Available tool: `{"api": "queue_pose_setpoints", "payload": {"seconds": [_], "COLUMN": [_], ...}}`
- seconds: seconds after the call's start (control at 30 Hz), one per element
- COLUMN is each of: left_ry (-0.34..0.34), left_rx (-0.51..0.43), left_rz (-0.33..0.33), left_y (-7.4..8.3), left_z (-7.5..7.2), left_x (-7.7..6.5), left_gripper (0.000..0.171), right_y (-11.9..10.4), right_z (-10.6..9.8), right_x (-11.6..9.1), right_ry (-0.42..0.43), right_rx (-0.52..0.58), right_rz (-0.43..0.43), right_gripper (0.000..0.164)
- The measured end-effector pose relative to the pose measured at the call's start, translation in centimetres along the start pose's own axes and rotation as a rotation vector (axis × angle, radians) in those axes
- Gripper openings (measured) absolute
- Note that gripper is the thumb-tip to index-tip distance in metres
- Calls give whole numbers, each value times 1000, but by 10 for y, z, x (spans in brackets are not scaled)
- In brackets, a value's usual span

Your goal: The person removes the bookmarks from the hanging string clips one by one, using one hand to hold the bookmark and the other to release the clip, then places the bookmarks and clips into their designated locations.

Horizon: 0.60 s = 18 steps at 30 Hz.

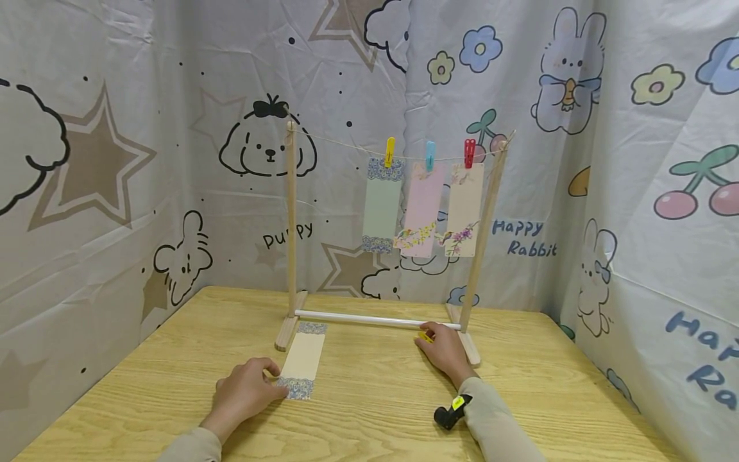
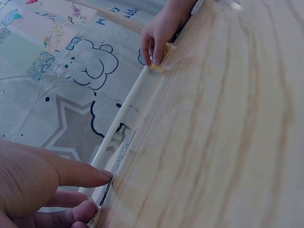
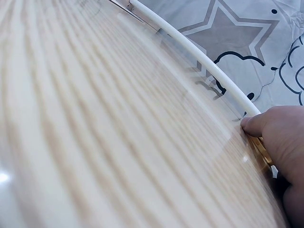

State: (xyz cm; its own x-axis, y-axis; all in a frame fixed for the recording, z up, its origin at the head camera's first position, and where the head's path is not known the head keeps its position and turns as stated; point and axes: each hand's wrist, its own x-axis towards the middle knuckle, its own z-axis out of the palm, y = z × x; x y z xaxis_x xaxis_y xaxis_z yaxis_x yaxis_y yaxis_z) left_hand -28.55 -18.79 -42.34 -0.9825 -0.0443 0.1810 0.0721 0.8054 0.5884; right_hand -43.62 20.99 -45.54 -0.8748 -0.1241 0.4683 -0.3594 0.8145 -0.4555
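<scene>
A cream card with blue patterned bands at both ends lies on the table near the stand's left foot. My left hand holds its near left corner between thumb and finger; in the left wrist view the thumb lies on the patterned end. On the right, my right hand grips a yellow clothespin at the tabletop, beside the white crossbar. Fingers hide most of that clothespin; a strip of it shows under the hand in the right wrist view.
A string between two wooden posts carries a green card, a pink card and a beige card. Yellow, blue and red clothespins hold them. Printed curtains surround the wooden table.
</scene>
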Motion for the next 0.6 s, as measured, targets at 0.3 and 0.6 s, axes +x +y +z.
{"api": "queue_pose_setpoints", "payload": {"seconds": [0.3, 0.6], "left_ry": [-2, -14], "left_rx": [-5, -7], "left_rz": [-9, -18], "left_y": [0, 1], "left_z": [0, -1], "left_x": [0, 1], "left_gripper": [35, 33], "right_y": [-1, 0], "right_z": [-1, 0], "right_x": [-1, -1], "right_ry": [11, 8], "right_rx": [-1, 5], "right_rz": [-17, -8], "right_gripper": [33, 33]}}
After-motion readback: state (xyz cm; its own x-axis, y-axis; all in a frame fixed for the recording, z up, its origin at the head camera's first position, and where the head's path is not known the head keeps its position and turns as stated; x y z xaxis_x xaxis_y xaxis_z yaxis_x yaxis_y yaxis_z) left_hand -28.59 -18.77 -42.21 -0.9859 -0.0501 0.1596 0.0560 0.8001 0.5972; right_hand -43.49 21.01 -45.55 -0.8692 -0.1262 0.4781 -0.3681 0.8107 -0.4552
